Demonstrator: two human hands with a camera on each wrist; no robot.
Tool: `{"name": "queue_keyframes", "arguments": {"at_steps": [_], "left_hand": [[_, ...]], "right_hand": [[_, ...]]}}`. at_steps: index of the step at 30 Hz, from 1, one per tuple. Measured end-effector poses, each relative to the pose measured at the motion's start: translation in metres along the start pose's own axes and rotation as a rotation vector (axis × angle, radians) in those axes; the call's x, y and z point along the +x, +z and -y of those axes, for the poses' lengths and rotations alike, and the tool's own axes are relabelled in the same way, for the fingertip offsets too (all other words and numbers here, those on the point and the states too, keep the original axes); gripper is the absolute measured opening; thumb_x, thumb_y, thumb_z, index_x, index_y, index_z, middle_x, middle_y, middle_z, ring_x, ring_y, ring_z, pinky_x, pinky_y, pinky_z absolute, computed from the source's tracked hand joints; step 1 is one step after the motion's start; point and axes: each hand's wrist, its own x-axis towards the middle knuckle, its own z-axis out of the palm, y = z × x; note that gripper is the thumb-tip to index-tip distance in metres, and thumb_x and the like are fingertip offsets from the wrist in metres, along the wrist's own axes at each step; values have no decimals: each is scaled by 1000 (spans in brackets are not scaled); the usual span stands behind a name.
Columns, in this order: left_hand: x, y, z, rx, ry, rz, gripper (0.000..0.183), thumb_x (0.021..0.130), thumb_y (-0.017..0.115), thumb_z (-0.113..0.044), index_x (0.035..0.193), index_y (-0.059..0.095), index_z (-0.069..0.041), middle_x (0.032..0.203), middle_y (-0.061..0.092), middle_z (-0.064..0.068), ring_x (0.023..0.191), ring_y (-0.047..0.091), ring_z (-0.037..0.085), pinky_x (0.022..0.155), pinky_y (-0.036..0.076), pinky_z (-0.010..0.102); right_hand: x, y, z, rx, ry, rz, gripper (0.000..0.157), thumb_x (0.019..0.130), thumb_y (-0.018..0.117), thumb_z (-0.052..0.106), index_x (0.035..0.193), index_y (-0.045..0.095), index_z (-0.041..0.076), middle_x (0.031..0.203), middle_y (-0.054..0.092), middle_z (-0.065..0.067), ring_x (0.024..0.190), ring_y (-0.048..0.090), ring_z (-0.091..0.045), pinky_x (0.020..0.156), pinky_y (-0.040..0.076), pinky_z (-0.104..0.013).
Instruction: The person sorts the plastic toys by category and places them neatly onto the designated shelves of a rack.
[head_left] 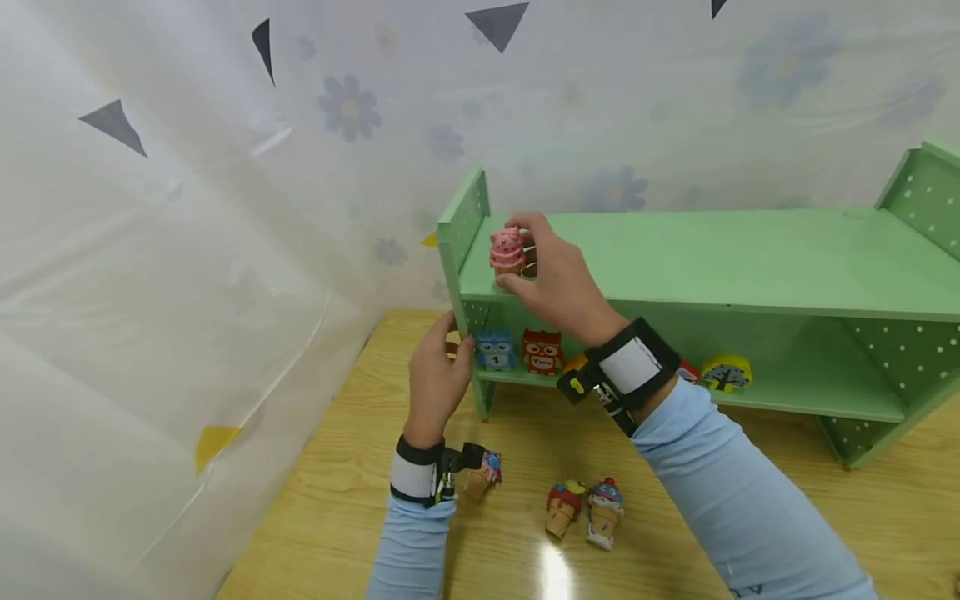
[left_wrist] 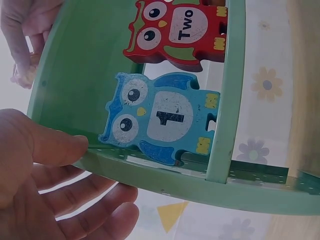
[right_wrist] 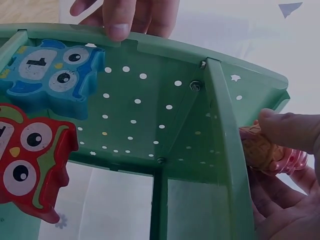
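Note:
My right hand (head_left: 558, 279) pinches a pink ice-cream cone toy (head_left: 507, 250) between thumb and fingers, at the left end of the green shelf's top board (head_left: 720, 254). Seen from the right wrist, the toy's tan cone (right_wrist: 257, 147) is right at the board's edge. My left hand (head_left: 438, 379) grips the shelf's left side panel (left_wrist: 150, 177), thumb at the front edge and fingers on the outer side. Just inside that panel, on the lower board, stand a blue owl (left_wrist: 167, 117) marked 1 and a red owl (left_wrist: 180, 32) marked Two.
Farther right on the lower board stands a yellow tree-shaped piece (head_left: 726, 372), with other pieces partly hidden by my right wrist. Several ice-cream cone toys, including a red-topped one (head_left: 562, 507), lie on the wooden table (head_left: 337, 508) in front. A patterned sheet (head_left: 225, 250) hangs behind.

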Motion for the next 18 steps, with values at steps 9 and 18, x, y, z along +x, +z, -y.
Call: {"name": "queue_keyframes", "arguments": {"at_steps": [9, 18], "left_hand": [[1, 0, -2, -2, 20, -10, 36, 94, 59, -14, 130, 57, -10, 117, 66, 11, 79, 67, 23, 64, 59, 37], [2, -1, -5, -11, 9, -14, 36, 93, 60, -14, 129, 57, -11, 116, 66, 12, 78, 67, 23, 63, 59, 37]], "right_hand": [[-4, -1, 0, 16, 34, 8, 70, 86, 69, 10, 144, 30, 3, 127, 52, -22, 102, 60, -31, 83, 55, -43], [-24, -13, 6, -74, -57, -197, 67, 83, 73, 15, 140, 41, 2, 133, 48, -22, 115, 48, -34, 88, 48, -49]]}}
